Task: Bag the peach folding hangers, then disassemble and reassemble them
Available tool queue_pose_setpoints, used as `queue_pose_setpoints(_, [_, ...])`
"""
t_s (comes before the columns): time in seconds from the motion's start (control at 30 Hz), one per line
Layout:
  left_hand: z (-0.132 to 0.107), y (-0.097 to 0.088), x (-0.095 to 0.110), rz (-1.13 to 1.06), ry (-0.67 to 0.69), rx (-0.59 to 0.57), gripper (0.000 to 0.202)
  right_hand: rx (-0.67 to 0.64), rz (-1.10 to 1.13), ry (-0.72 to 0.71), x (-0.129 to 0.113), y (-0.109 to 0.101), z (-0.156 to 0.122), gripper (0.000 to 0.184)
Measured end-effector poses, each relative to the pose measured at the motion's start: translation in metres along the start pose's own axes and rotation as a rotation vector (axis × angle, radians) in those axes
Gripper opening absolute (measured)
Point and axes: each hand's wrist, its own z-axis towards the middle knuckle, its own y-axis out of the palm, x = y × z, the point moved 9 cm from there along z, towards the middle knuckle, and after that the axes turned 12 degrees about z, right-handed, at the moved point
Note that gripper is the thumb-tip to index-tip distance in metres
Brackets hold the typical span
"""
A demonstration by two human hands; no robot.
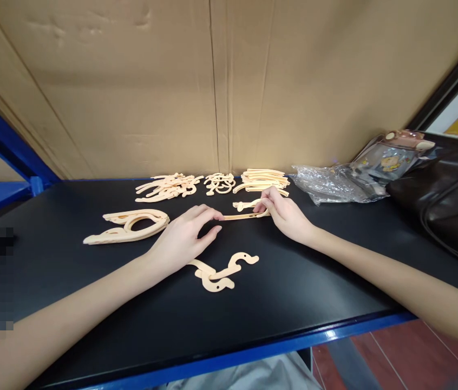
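Note:
My right hand [281, 214] pinches a cream plastic folding-hanger piece with a curved hook end, partly hidden by the fingers. A slim hanger arm [239, 217] runs left from that grip. My left hand [186, 233] has thumb and index finger apart, the index fingertip touching the arm's left end. Just behind the arm is another small cream piece [245, 205]. Nearer me, loose hook pieces [215, 284] lie overlapping, one partly under my left hand. Left of that hand rest folded hangers [127, 234] with a round opening.
Along the cardboard wall [131, 97] lie a left pile of hanger parts [168, 187], small hooks [220, 184] and stacked arms [263, 179]. Crinkled clear plastic bags [334, 181] and a dark leather bag [452, 189] stand right. The black tabletop [294, 287] has a blue front edge.

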Motion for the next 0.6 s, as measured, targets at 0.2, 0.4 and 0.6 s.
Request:
queue_pose_setpoints(0.2, [0.000, 0.001, -0.002, -0.044, -0.001, 0.026, 0.015, -0.112, 0.170, 0.009, -0.011, 0.014, -0.004, 0.015])
queue_pose_setpoints(0.4, [0.001, 0.000, -0.007, -0.165, -0.073, 0.041, 0.017, -0.190, 0.179, -0.041, -0.025, 0.024, -0.009, 0.015])
queue_pose_setpoints(0.6, [0.000, 0.004, -0.011, -0.163, -0.108, 0.004, 0.016, -0.207, 0.191, -0.028, -0.025, 0.024, -0.008, 0.014])
